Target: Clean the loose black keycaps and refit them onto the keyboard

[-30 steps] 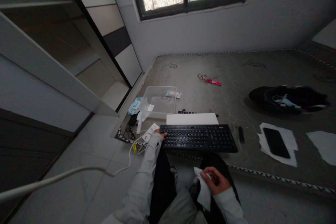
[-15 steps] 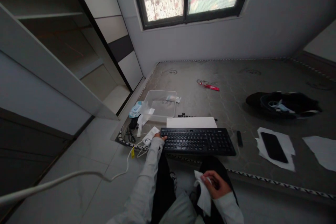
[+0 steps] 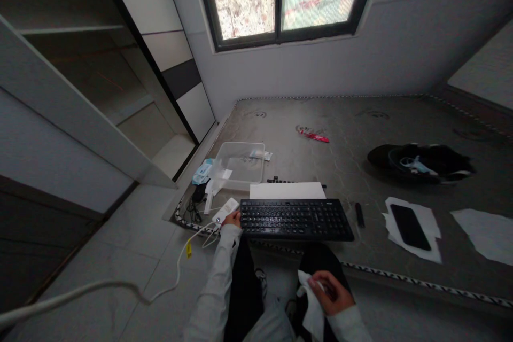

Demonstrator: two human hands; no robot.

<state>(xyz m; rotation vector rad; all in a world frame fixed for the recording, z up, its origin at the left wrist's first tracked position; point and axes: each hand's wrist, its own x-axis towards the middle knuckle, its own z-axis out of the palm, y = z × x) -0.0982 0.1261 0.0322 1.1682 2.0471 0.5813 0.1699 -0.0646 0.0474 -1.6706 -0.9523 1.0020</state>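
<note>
A black full-size keyboard point(image 3: 296, 219) lies at the front edge of the grey mattress, its front side above my knees. At its left end my left hand point(image 3: 232, 218) is closed on the edge, with the fingertips partly hidden. A white power strip point(image 3: 225, 210) lies right beside that hand, its cable running off to the left. My right hand point(image 3: 329, 291) is over my right knee, closed in a pinch on a crumpled white tissue point(image 3: 313, 312) that hangs down. Behind the keyboard lies a white sheet of paper point(image 3: 286, 191), with loose black keycaps point(image 3: 276, 180) just beyond it.
A clear plastic box point(image 3: 240, 165) stands at the left by a blue packet point(image 3: 203, 171). To the right are a small black stick point(image 3: 359, 215), a phone point(image 3: 411, 227) on white paper and a black bag point(image 3: 379, 156). A red packet point(image 3: 315, 135) lies farther back.
My left thumb has slid off the keys to the keyboard's left edge. The cable with its yellow tag has dropped lower and left. My view has shifted slightly; the right hand still pinches the tissue.
</note>
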